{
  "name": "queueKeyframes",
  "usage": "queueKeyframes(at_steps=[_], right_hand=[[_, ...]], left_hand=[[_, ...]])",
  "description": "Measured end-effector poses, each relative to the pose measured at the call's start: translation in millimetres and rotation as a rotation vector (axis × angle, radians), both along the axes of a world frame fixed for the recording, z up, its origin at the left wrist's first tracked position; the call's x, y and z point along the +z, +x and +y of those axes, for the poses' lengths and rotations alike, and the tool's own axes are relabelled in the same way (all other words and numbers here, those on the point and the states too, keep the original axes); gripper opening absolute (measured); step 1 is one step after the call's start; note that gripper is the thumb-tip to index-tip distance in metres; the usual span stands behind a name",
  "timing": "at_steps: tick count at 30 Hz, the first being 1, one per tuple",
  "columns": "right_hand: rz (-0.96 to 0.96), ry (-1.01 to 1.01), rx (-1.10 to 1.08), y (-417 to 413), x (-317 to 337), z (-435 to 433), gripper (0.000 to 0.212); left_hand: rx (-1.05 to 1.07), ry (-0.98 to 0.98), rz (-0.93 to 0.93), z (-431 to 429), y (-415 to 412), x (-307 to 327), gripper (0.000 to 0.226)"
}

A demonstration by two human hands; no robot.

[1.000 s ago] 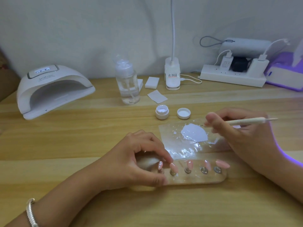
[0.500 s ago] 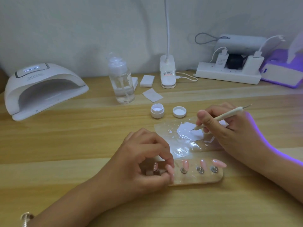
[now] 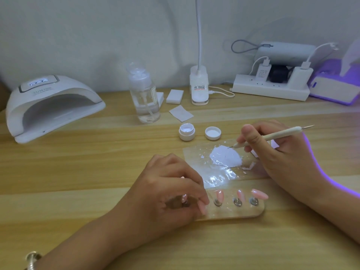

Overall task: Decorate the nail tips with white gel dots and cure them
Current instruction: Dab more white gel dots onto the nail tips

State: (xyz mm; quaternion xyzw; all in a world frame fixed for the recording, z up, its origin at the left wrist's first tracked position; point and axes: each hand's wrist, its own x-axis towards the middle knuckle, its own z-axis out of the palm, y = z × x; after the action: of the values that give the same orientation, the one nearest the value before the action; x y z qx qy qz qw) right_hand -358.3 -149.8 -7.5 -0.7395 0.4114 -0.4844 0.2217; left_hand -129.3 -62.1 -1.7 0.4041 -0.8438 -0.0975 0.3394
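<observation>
Tips (image 3: pixel 260 193) stand in a row on their holder (image 3: pixel 233 213) on the surface just in front of me, plain pink as far as I can see, with no white dots yet. My left hand (image 3: pixel 171 191) grips the holder's left end, fingers curled over the tips there. My right hand (image 3: pixel 282 156) pinches the dotting tool (image 3: pixel 272 136), its point in the white gel (image 3: pixel 226 155). Dotting and curing in the lamp (image 3: pixel 52 106) are both left, I judge.

Soft, even light fills the scene, leaving only faint shadows on the table (image 3: pixel 78 172). White glare streaks the clear film (image 3: pixel 220 180), and a violet glow rims the right hand (image 3: pixel 282 158) and forearm on the side nearest the purple box (image 3: pixel 335 88). The wide lens bends lines toward the edges, and detail is soft throughout.
</observation>
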Motion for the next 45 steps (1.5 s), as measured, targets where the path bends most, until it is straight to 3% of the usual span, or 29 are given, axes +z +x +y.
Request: queueKeyframes(at_steps=[3, 6, 10, 14, 20, 25, 34, 45], right_hand=[[-0.092, -0.004, 0.011, -0.4, 2.0, 2.1, 0.031], [-0.175, 0.014, 0.031, -0.1, 6.5, 6.6, 0.035], [-0.295, 0.021, 0.071, 7.4, 20.5, 19.5, 0.034], [-0.345, 0.006, 0.148, 17.0, 35.5, 30.5, 0.027], [-0.413, 0.090, 0.331, 31.3, 42.3, 43.6, 0.030], [-0.423, 0.120, 0.394, 36.2, 42.2, 49.7, 0.030], [-0.365, 0.160, 0.333, 38.3, 41.5, 51.9, 0.036], [-0.355, 0.164, 0.336, 37.8, 39.1, 50.4, 0.034]], left_hand=[[-0.017, -0.112, 0.024, 1.8, 0.2, 1.8, 0.002], [0.092, -0.169, 0.236, 5.9, 0.3, 3.5, 0.007], [0.223, 0.004, 0.539, 6.8, -7.4, 3.8, 0.022], [0.188, 0.145, 0.732, 2.2, -12.8, 2.3, 0.010], [0.122, 0.145, 0.725, 2.9, -22.0, 5.5, 0.011], [0.138, 0.096, 0.601, 5.2, -27.6, 6.0, 0.008], [0.215, 0.010, 0.451, 6.6, -29.6, 10.7, 0.006], [0.232, -0.018, 0.417, 7.5, -28.8, 10.4, 0.011]])
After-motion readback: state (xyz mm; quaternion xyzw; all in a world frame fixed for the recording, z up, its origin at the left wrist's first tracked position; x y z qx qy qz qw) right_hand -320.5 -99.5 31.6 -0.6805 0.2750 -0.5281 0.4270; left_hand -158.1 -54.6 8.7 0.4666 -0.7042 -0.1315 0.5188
